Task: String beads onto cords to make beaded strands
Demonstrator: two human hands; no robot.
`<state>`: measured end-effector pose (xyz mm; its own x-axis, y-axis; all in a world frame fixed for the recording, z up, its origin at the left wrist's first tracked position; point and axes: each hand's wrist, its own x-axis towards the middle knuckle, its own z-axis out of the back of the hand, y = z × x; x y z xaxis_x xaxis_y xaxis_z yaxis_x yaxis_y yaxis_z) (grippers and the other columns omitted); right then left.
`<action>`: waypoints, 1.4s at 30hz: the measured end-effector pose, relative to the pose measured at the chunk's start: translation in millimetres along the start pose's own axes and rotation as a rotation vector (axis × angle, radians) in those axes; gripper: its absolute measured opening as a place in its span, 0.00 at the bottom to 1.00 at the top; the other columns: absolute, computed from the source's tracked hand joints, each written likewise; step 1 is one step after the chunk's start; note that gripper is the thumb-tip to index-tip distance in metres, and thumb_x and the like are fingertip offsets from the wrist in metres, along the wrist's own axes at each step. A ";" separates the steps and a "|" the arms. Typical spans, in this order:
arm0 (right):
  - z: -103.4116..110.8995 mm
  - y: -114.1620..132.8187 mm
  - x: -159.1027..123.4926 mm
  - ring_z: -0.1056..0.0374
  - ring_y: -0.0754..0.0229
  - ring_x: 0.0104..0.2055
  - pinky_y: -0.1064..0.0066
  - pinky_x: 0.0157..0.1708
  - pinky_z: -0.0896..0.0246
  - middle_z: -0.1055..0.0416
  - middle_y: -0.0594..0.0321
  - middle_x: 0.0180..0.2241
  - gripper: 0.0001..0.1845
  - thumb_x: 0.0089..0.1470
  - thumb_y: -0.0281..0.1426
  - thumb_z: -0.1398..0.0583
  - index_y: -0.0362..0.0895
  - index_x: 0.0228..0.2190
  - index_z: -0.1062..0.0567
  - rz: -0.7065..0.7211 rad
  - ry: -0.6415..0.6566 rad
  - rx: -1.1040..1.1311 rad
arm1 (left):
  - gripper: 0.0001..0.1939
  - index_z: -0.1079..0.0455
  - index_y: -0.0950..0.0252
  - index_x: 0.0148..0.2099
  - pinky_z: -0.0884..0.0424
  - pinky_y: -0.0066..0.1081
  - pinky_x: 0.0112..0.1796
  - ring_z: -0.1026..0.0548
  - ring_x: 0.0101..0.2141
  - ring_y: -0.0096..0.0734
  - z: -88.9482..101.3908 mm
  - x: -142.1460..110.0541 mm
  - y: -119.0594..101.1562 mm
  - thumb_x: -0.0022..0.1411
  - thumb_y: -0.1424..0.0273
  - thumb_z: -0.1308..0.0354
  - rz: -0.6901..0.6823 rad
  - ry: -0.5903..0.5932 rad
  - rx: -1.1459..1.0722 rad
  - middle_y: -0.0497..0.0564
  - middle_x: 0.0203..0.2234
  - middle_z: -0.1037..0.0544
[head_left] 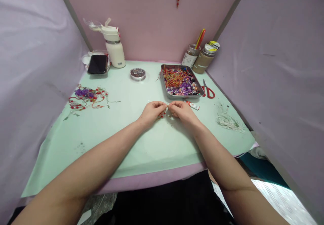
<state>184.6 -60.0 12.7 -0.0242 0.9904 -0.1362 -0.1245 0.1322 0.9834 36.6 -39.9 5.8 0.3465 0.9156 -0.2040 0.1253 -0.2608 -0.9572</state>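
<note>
My left hand [154, 113] and my right hand [181, 110] meet over the middle of the table, fingertips almost touching. Both are closed in a pinch on a small beaded string [162, 115], whose red beads show below the left fingers. A pale bit of it lies between the two pinches; the rest is hidden by the fingers. Just behind my right hand lies a red and white tube-like item [193, 106], partly covered by it. Beyond the hands stands a metal tray [170, 96] full of loose beads and red and yellow cords.
Scissors [209, 92] lie right of the tray, near a bundle of white strings [230, 122]. Two jars [202, 62] stand behind. On the left are finished-looking beaded strings [87, 98], a phone [98, 64], a white bottle [116, 53] and a spool [137, 74]. Cloth walls enclose the table.
</note>
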 end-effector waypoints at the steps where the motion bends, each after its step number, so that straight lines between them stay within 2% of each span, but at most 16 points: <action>1: 0.0 -0.4 0.3 0.49 0.69 0.18 0.74 0.20 0.54 0.41 0.71 0.17 0.07 0.43 0.35 0.41 0.44 0.21 0.31 0.002 -0.009 -0.001 | 0.11 0.31 0.67 0.29 0.48 0.25 0.19 0.43 0.15 0.17 0.4 0.1 -0.1 0.49 0.63 0.37 0.003 0.025 -0.006 0.42 0.14 0.36; 5: -2.3 -1.6 0.4 0.42 0.66 0.22 0.72 0.24 0.46 0.35 0.68 0.21 0.08 0.44 0.35 0.40 0.44 0.25 0.30 0.097 -0.094 -0.105 | 0.13 0.31 0.66 0.29 0.49 0.25 0.18 0.43 0.14 0.17 1.5 0.5 0.8 0.49 0.62 0.36 0.009 0.027 -0.010 0.42 0.14 0.35; 10: -3.8 -2.1 -1.0 0.37 0.61 0.31 0.69 0.31 0.40 0.32 0.62 0.29 0.03 0.48 0.32 0.41 0.45 0.26 0.30 0.419 -0.311 -0.332 | 0.13 0.31 0.66 0.29 0.48 0.25 0.18 0.42 0.15 0.18 1.4 1.3 2.8 0.49 0.62 0.36 -0.032 -0.047 -0.007 0.42 0.14 0.35; 13: -3.9 -2.1 -2.2 0.38 0.61 0.30 0.68 0.31 0.41 0.32 0.62 0.29 0.05 0.51 0.30 0.43 0.45 0.25 0.29 0.545 -0.323 -0.405 | 0.12 0.31 0.66 0.30 0.45 0.25 0.19 0.41 0.16 0.19 0.7 1.2 2.5 0.49 0.62 0.36 -0.056 -0.073 0.002 0.42 0.15 0.35; 17: -4.3 -3.3 -2.4 0.37 0.61 0.29 0.68 0.31 0.40 0.30 0.62 0.28 0.06 0.51 0.30 0.42 0.45 0.25 0.27 0.527 -0.257 -0.415 | 0.10 0.29 0.67 0.30 0.43 0.25 0.21 0.39 0.18 0.19 -0.3 0.4 2.6 0.50 0.64 0.38 -0.108 -0.092 0.078 0.43 0.16 0.33; 24: -3.9 -6.6 -0.3 0.36 0.61 0.30 0.68 0.31 0.40 0.30 0.62 0.28 0.05 0.51 0.29 0.42 0.44 0.25 0.27 0.495 -0.249 -0.424 | 0.07 0.28 0.68 0.30 0.41 0.25 0.23 0.36 0.20 0.21 -1.2 0.1 4.9 0.53 0.68 0.40 -0.161 -0.122 0.172 0.45 0.18 0.30; 28: -5.3 -7.2 -0.3 0.38 0.62 0.29 0.68 0.31 0.41 0.33 0.63 0.28 0.04 0.49 0.27 0.42 0.45 0.24 0.30 0.520 -0.271 -0.471 | 0.05 0.30 0.68 0.31 0.42 0.23 0.22 0.37 0.18 0.20 -1.5 -0.2 4.0 0.55 0.71 0.41 -0.129 -0.090 0.128 0.43 0.16 0.33; 34: -5.9 -6.4 -1.0 0.39 0.63 0.29 0.70 0.28 0.43 0.34 0.63 0.30 0.02 0.49 0.26 0.42 0.44 0.26 0.31 0.544 -0.226 -0.377 | 0.04 0.34 0.67 0.33 0.42 0.21 0.18 0.38 0.15 0.18 0.2 0.3 2.6 0.61 0.72 0.46 -0.082 0.019 0.044 0.44 0.17 0.30; 42: -4.2 -6.2 -0.2 0.39 0.63 0.31 0.72 0.27 0.43 0.34 0.63 0.31 0.00 0.49 0.28 0.42 0.45 0.28 0.30 0.536 -0.183 -0.323 | 0.07 0.33 0.67 0.31 0.45 0.20 0.16 0.42 0.13 0.15 0.5 0.1 1.2 0.63 0.72 0.45 -0.057 0.023 0.016 0.41 0.15 0.35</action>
<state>181.2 -61.2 6.1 0.0004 0.9104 0.4137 -0.4343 -0.3725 0.8201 36.4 -39.9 4.6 0.3610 0.9213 -0.1444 0.1304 -0.2032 -0.9704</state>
